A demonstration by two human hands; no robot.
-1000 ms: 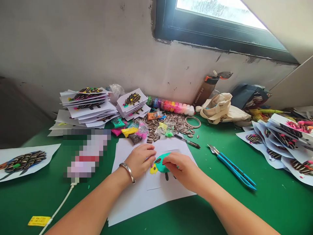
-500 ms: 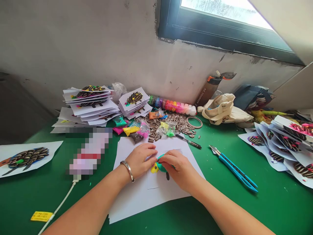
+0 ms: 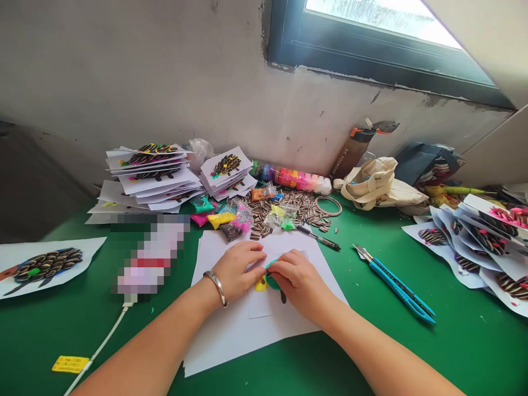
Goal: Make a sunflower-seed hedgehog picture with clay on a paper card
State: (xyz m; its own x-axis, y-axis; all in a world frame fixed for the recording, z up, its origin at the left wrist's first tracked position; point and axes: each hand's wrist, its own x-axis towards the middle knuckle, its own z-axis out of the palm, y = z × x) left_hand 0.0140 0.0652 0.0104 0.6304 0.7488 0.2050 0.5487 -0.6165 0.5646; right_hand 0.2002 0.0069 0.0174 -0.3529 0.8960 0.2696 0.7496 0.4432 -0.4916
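The right hand (image 3: 303, 283) pinches its grip together over the green clay (image 3: 272, 282) on the paper (image 3: 262, 307) — whether around anything, one cannot tell. The left hand (image 3: 237, 269) rests left, grip loosely apart; heavy pressing could dent the clay.

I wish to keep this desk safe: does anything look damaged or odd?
The blue cutter lies right of the white paper with its blade exposed, a cutting risk; the wall looks chipped along the window frame.
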